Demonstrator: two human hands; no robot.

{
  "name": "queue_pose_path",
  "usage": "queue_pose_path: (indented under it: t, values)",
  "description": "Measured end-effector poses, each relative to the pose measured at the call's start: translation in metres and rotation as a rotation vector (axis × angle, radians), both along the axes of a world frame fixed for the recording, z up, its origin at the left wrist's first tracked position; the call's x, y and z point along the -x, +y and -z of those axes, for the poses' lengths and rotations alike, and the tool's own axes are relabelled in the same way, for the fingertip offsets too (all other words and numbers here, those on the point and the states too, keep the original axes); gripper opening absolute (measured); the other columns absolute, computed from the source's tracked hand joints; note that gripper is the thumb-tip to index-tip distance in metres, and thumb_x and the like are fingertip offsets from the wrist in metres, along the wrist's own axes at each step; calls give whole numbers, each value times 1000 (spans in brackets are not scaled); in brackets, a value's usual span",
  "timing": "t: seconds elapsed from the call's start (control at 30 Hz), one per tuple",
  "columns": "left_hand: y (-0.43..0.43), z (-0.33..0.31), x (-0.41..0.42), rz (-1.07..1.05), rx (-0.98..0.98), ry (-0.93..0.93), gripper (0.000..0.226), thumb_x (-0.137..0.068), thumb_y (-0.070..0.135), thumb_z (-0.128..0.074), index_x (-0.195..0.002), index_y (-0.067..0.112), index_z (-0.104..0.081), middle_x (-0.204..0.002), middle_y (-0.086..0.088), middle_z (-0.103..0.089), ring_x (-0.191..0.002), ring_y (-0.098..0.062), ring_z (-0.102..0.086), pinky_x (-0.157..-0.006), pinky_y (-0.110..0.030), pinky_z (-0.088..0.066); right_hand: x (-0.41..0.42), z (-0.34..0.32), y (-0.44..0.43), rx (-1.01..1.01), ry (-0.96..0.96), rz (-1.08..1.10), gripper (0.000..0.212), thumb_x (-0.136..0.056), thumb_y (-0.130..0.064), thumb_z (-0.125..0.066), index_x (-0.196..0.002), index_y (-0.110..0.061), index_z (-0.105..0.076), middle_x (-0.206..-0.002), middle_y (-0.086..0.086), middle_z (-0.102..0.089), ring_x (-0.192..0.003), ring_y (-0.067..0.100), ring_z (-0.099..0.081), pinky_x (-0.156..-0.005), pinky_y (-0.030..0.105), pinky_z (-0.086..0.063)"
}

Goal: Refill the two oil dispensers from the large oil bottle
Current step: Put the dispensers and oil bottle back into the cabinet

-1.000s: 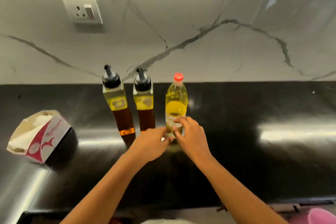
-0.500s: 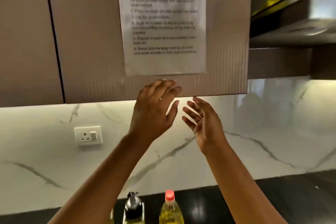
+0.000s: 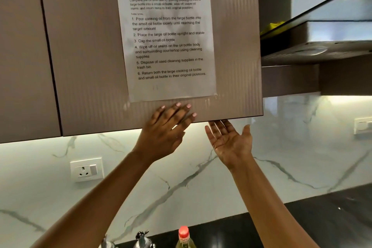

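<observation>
Large oil bottle, where?
— Bottom centre of my feed, red cap up, dispenser tops just left of it.
— Hands?
— I see the left hand, fingers straight, over the cabinet door's lower edge. The right hand is palm-up beside it, fingers spread, holding nothing.

Both hands up at the cabinet door, just under the taped instruction sheet. Left hand: back to camera, fingers straight, over the door's lower edge. Right hand: palm showing, fingers spread, tips at that edge. Contact unclear. Oil bottle with red cap and two dispenser tops at the frame bottom, on the black countertop.
</observation>
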State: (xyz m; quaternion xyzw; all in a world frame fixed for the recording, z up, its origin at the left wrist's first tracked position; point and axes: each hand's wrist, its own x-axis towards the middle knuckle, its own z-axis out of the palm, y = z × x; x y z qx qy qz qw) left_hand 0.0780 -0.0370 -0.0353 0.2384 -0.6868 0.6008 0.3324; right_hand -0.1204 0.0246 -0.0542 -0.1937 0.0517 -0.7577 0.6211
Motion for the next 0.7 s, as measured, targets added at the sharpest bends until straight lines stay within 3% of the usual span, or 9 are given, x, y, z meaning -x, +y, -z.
queue_pose_path:
  t: [0.23, 0.4, 0.47, 0.53, 0.6, 0.7]
  values:
    - [37, -4, -1, 80, -69, 7, 48, -95, 41, -46, -140, 23, -50, -145, -4, -49, -132, -25, -47, -105, -43, -35, 5, 7, 21, 51, 100, 9, 53, -98, -52, -25, -97, -13, -61, -101, 7, -69, -96, 23, -68, -76, 38, -52]
    - [115, -35, 9, 86, -149, -76, 30, -94, 35, -52, -106, 16, -71, -112, -6, -69, -95, -29, -66, -78, -36, -46, 11, 2, 43, 95, 214, -58, 36, -93, -40, -41, -82, -17, -67, -86, 3, -71, -87, 21, -70, -69, 34, -53]
    - [153, -60, 27, 119, -85, -114, 29, -95, 32, -51, -106, 14, -71, -108, -7, -69, -92, -28, -65, -72, -35, -46, 10, 3, 49, 130, 246, -113, 34, -92, -36, -42, -79, -17, -67, -81, 2, -71, -82, 19, -70, -67, 34, -54]
    - [190, -91, 59, 172, 25, -188, 34, -97, 31, -48, -120, 14, -66, -121, -11, -66, -106, -30, -62, -77, -39, -47, 13, 3, 56, 176, 290, -168, 32, -93, -31, -39, -85, -16, -66, -83, 3, -71, -80, 19, -71, -65, 35, -55]
    - [221, -126, 98, 170, 115, -304, 41, -99, 32, -44, -134, 15, -55, -137, -14, -55, -125, -34, -52, -92, -45, -44, 18, 3, 63, 220, 320, -206, 31, -96, -27, -36, -92, -16, -65, -90, 6, -71, -85, 21, -71, -65, 38, -57]
    - [251, -177, 150, -15, 143, -477, 48, -101, 41, -31, -144, 20, -42, -151, -13, -38, -141, -33, -32, -113, -53, -22, 24, 5, 74, 291, 390, -258, 29, -99, -24, -36, -98, -17, -64, -97, 7, -70, -94, 25, -69, -70, 43, -56]
